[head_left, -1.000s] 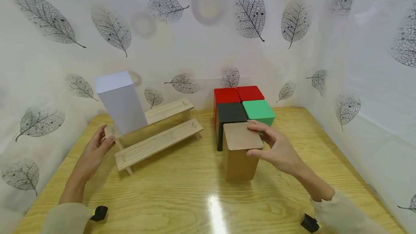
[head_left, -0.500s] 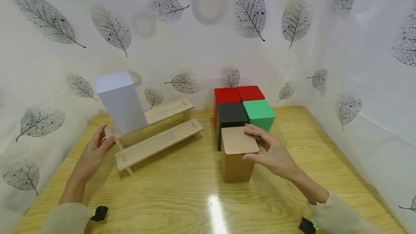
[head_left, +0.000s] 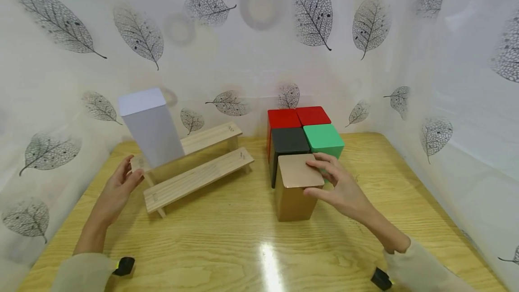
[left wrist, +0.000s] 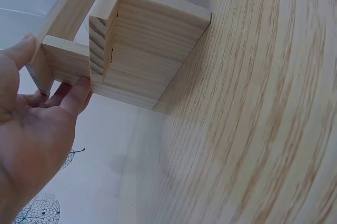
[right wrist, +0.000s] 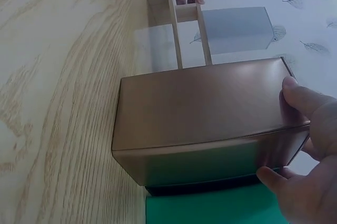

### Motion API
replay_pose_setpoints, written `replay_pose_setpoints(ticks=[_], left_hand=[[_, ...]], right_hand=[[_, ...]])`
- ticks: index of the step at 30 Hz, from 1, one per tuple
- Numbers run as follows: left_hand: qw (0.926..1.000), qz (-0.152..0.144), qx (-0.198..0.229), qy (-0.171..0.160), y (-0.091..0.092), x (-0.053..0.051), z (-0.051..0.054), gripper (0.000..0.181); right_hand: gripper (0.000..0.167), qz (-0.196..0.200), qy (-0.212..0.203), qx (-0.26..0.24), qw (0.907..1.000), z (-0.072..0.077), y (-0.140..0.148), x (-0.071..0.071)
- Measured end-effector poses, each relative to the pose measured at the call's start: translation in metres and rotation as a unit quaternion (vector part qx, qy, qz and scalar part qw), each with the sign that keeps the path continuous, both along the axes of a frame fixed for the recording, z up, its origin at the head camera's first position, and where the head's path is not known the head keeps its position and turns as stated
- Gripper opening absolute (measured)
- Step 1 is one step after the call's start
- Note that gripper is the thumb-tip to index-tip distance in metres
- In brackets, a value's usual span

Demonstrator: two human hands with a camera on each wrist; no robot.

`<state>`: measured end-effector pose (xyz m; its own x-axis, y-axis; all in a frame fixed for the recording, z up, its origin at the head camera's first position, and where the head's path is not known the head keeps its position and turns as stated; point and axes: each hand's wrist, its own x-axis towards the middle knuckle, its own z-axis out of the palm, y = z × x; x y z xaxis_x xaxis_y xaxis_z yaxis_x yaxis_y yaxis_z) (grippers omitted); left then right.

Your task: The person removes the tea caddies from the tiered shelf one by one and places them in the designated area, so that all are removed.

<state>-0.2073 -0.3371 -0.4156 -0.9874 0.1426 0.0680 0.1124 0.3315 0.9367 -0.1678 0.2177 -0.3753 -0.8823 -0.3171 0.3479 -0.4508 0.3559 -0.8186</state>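
My right hand (head_left: 346, 190) grips the top of a tall gold box (head_left: 295, 202), with the thumb on its near face and the fingers on its right side. The box stands upright right in front of a black box (head_left: 289, 139); in the right wrist view its lower edge is at the table surface or very near it. My left hand (head_left: 117, 188) holds the left end of a two-step wooden shelf (head_left: 198, 177); the left wrist view has its thumb (left wrist: 22, 50) over the upper board's end and the fingers underneath. On that upper step a white box (head_left: 152, 130) stands.
Two red boxes (head_left: 284, 118) stand at the back beside the wall, with a green box (head_left: 323, 136) in front of the right one. The wooden table (head_left: 211, 247) meets a leaf-patterned sheet (head_left: 259, 57) behind and at both sides.
The gold box, in my right hand, has moved a little left and then slightly back toward the black box. My left hand, the shelf and the white box have stayed put.
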Motion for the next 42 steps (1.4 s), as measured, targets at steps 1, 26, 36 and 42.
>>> replay_pose_setpoints(ticks=[1, 26, 36, 42], left_hand=[[1.0000, 0.000, 0.001, -0.001, 0.000, 0.000, 0.000, 0.076], [0.9999, -0.002, 0.013, -0.003, 0.001, 0.001, 0.001, 0.075], [0.9997, -0.005, 0.021, -0.009, 0.000, 0.000, -0.001, 0.075], [0.9998, -0.004, 0.018, -0.007, 0.001, 0.000, 0.000, 0.075]], right_hand=[[0.065, -0.005, 0.004, 0.007, 1.0000, 0.000, 0.000, 0.000], [0.068, -0.030, 0.046, 0.064, 0.9965, 0.000, -0.009, -0.006], [0.067, -0.054, 0.068, 0.070, 0.9938, -0.003, -0.012, -0.004], [0.068, -0.052, 0.069, 0.081, 0.9929, -0.003, -0.012, -0.004]])
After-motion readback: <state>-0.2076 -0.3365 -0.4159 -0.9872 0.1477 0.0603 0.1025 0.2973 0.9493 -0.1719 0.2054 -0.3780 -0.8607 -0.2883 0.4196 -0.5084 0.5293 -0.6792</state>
